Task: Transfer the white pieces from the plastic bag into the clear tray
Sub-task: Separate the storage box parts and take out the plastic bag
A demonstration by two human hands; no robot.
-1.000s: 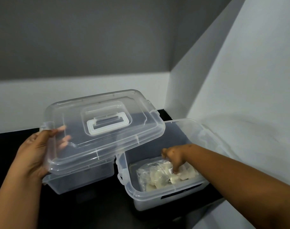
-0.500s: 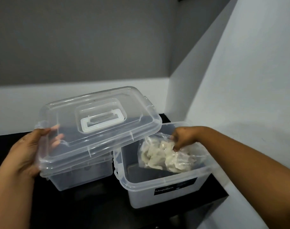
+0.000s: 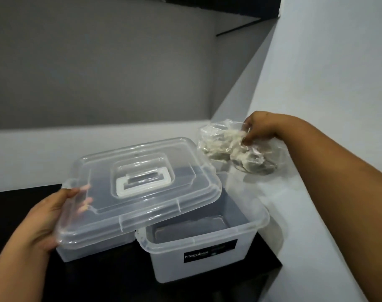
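My right hand (image 3: 262, 127) pinches the top of a clear plastic bag (image 3: 235, 149) full of white pieces and holds it in the air, above and behind the open clear box (image 3: 257, 223) with a black label. That box looks empty inside. My left hand (image 3: 46, 219) grips the left edge of a clear lid (image 3: 142, 192) with a white handle, held tilted over both boxes. A second clear box (image 3: 94, 249) stands at the left, mostly hidden under the lid.
Both boxes stand on a black surface (image 3: 18, 205) in a corner. A grey-white wall (image 3: 329, 83) rises close on the right and another (image 3: 98, 62) at the back.
My right hand has lifted the bag of white pieces out of the labelled box and up to the right. The lid in my left hand has stayed over the left box.
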